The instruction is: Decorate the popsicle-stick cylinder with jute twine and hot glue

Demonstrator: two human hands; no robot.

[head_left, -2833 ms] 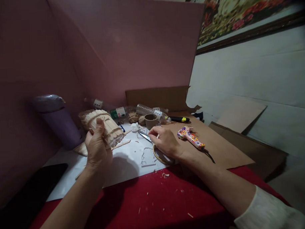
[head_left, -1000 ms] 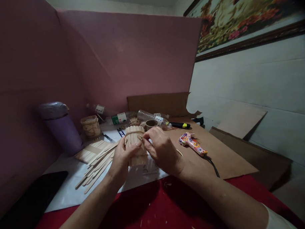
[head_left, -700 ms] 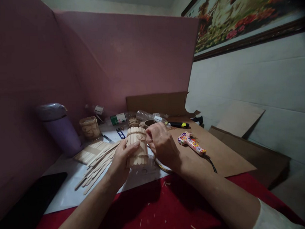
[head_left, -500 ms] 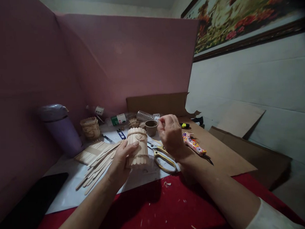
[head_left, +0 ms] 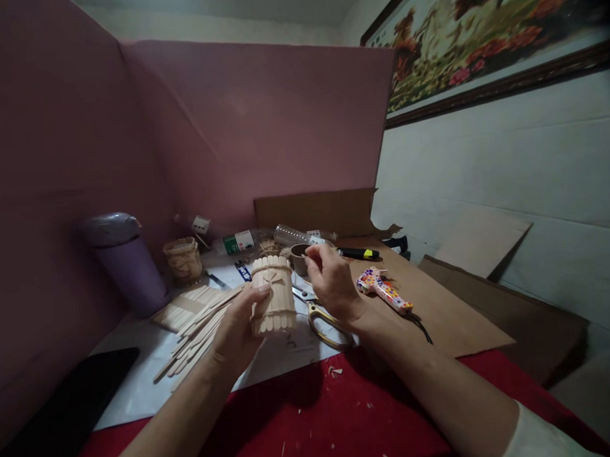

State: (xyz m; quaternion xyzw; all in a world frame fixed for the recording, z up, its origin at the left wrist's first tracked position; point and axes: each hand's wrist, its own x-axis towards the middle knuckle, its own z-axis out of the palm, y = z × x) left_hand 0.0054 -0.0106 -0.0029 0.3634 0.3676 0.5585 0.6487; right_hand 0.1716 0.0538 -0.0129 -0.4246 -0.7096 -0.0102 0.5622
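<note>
My left hand [head_left: 242, 314] is wrapped round a craft-stick cup [head_left: 273, 303] bound with twine near its top and bottom, small leaf-shaped wood pieces on its side. To the right of the cup, my right hand [head_left: 331, 281] is raised with thumb and fingertips pinched together; what they hold, if anything, is too small to make out. Below it lie scissors [head_left: 328, 329] with gold handles, partly hidden by the hand. Behind the fingertips stands a small brown pot [head_left: 299, 259]. Loose craft sticks [head_left: 199, 339] fan out on white paper beside my left hand.
A floral glue gun [head_left: 384, 291] and a utility knife [head_left: 360, 253] lie on cardboard [head_left: 453, 323] at right. At left stand a purple tumbler [head_left: 129, 271] and a decorated cup [head_left: 183, 261]. Plastic bottles [head_left: 238, 242] lie behind. Wood scraps [head_left: 334, 371] dot the red cloth.
My right hand has moved left and slightly down, closer to the craft-stick cup, uncovering more of the glue gun and utility knife. My left hand still holds the cup, turned slightly.
</note>
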